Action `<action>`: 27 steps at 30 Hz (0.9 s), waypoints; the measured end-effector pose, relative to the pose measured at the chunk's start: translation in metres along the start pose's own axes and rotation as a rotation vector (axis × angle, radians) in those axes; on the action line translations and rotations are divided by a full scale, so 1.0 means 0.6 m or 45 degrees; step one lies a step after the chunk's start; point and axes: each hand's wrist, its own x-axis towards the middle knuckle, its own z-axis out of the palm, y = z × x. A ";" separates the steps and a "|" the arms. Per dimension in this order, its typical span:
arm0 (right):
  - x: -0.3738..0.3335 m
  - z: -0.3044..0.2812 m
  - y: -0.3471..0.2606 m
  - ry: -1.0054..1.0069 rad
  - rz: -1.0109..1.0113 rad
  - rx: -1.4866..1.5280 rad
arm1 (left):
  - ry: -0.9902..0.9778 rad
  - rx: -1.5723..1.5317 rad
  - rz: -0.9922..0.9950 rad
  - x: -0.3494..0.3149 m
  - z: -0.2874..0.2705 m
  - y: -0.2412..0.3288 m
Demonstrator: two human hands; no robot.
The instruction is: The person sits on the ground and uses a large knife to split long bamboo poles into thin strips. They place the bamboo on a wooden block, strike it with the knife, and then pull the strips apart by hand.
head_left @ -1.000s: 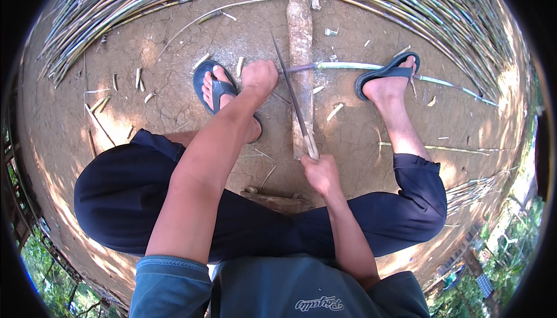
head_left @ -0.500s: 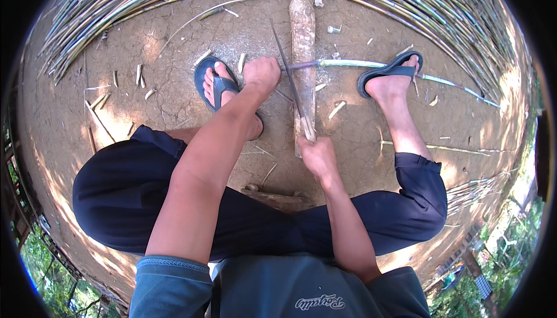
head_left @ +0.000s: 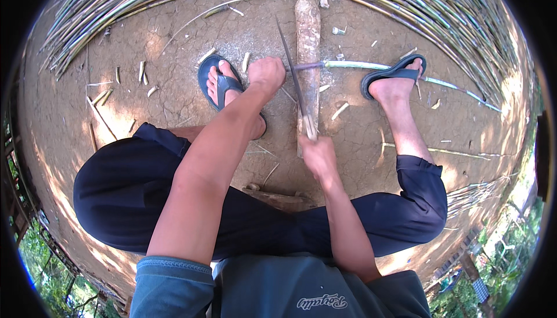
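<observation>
Head view: narrow gap between left hand (head_left: 267, 72) and knife (head_left: 297, 83).

Left arm (head_left: 200, 182): bared below the sleeve, extended forward and slanted to the right. Left hand (head_left: 267, 73): curled into a fist, its back turned upward. Right arm (head_left: 347, 219): bared likewise, angled forward and slightly left. Right hand (head_left: 318, 155): closed in a grip, held nearer the torso.

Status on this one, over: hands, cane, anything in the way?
Left hand closed on cane. Right hand gripping knife, blade crossing cane near log's left edge; contact unclear. Right sandal overlaps cane.
</observation>
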 end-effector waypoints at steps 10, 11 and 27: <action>-0.109 -0.041 0.057 -0.055 0.153 -0.034 | -0.041 0.002 0.019 -0.001 0.000 -0.005; -0.103 -0.041 0.062 -0.047 0.127 -0.044 | -0.075 -0.002 0.020 -0.004 -0.008 -0.006; -0.087 -0.017 0.085 0.002 0.128 0.002 | 0.006 -0.060 0.019 0.004 0.001 -0.008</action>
